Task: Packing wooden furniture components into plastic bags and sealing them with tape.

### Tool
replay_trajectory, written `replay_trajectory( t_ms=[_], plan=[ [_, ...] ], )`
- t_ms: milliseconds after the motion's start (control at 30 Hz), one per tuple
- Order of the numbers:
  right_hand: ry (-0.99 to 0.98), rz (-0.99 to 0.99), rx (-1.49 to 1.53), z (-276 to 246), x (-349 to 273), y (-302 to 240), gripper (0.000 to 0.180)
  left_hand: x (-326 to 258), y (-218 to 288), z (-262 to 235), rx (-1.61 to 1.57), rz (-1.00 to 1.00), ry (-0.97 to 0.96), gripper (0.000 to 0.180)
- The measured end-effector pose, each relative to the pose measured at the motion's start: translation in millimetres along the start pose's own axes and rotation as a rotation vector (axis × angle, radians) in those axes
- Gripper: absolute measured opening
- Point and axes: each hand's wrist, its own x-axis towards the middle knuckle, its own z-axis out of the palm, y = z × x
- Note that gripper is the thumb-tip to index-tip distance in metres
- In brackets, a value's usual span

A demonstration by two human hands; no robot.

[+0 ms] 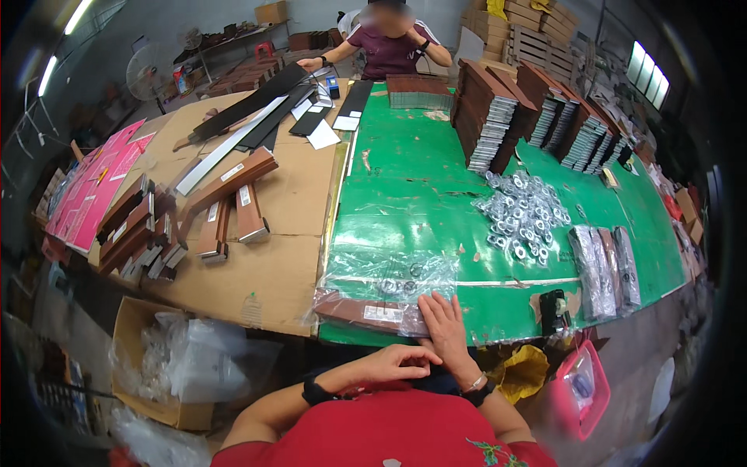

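A brown bar with a white label lies in a clear plastic bag along the near edge of the green table. My right hand rests on the bag at the bar's right end, palm down, its fingers stretched out. Just in front of the table edge, my left hand is curled closed, with fingertips close to the thumb. Nothing shows in it, and it is close to my right wrist. Printed marks show on the bag's loose film, which spreads over the green surface beyond the bar.
Small bagged metal rings form a pile at centre right. Wrapped bars and a black tape dispenser sit near the right front. Brown pieces stand in stacks behind. Labelled brown bars lie left on cardboard. A co-worker sits opposite.
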Motion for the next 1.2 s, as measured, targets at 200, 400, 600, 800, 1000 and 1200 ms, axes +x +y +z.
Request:
replay_trajectory(
  t_ms=[200,400,600,800,1000,1200],
  plan=[
    [0.01,-0.005,-0.006,-1,-1,-1,0.094,2,1,0,-0.006,0.026,0.017,0.038],
    [0.014,-0.017,-0.03,0,-2,0,0.084,3,3,-4,0.018,0.024,0.019,0.037],
    [-0.017,-0.009,-0.017,-7,2,-1,0.08,4,8,-9,0.019,0.012,0.049,0.039],
    [-0.026,0.008,0.042,-12,4,-5,0.072,6,9,-14,0.0,0.047,0.089,0.038],
    [-0.018,0.01,0.009,-8,-1,-4,0.08,7,12,-17,0.077,0.059,0.091,0.04],
    [-0.025,0.025,0.025,-4,-2,-5,0.07,7,11,-19,-0.014,0.065,0.083,0.04]
  ],
)
